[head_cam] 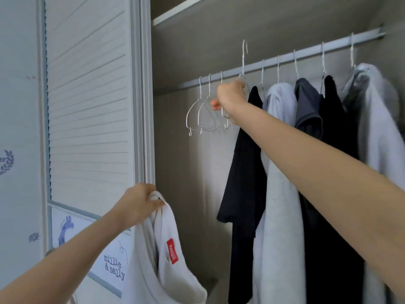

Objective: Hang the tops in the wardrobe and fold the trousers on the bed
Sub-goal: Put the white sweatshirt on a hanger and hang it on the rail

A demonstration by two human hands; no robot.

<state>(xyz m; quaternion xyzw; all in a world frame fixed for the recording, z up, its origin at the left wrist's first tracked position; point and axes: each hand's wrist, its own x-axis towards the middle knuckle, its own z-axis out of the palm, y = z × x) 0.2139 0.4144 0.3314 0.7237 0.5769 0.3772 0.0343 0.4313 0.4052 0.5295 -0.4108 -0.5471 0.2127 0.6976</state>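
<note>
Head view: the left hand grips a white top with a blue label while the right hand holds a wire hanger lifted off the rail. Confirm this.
Wrong on one point: in the head view the label on the white top is red, not blue. The left hand grips it; the right hand holds the wire hanger off the rail.

Both arms raised, both hands closed in grips.
Right hand is extended high and forward, fingers curled around a thin wire. Left hand is held lower, fingers bunched on white fabric.
</note>
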